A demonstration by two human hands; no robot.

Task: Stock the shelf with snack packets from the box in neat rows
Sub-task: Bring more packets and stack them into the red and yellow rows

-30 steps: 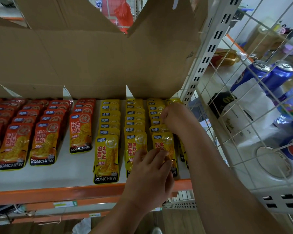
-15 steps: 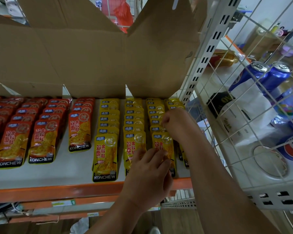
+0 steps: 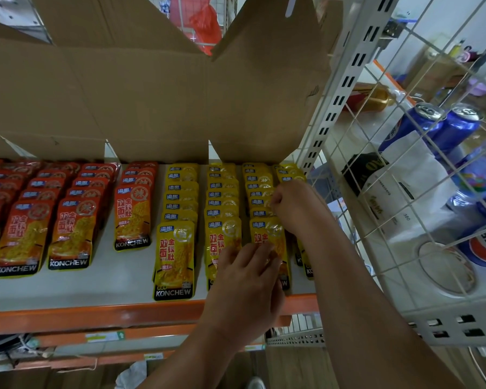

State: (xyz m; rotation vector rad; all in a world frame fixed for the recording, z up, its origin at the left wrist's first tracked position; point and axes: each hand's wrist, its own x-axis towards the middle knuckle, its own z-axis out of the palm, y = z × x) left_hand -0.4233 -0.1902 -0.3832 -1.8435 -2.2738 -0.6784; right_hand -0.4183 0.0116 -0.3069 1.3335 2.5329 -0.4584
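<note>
- Snack packets [image 3: 174, 259] lie flat on the white shelf [image 3: 96, 287] in overlapping rows that run front to back. The red packets [image 3: 70, 234] are on the left and four rows of yellow ones are on the right.
- They look light, thin and floppy, with glossy film that probably slides easily over the packet beneath. A nudge to one could shift the whole row.
- The sealed top or bottom edge looks like the best place to hold a packet, pinched between thumb and finger. A flat palm on the face should steady it without crushing the contents.
- The left hand [image 3: 247, 282] has its fingers stretched out and pressed on the front packets of the second and third yellow rows. It grasps nothing.
- The right hand [image 3: 295, 203] is further back, between the third and fourth yellow rows. Its fingers are curled and appear to pinch the packet tops, though the contact itself is hidden. The forearm covers most of the fourth row.
- The cardboard box [image 3: 124, 94] stands at the back of the shelf with its flaps hanging over the far ends of the rows. Its inside is out of view, so I cannot tell what remains in it.
- The wire rack [image 3: 446, 318] on the right holds blue cans [image 3: 421, 124] and a white paper bag [image 3: 410, 186], well apart from the packets.
</note>
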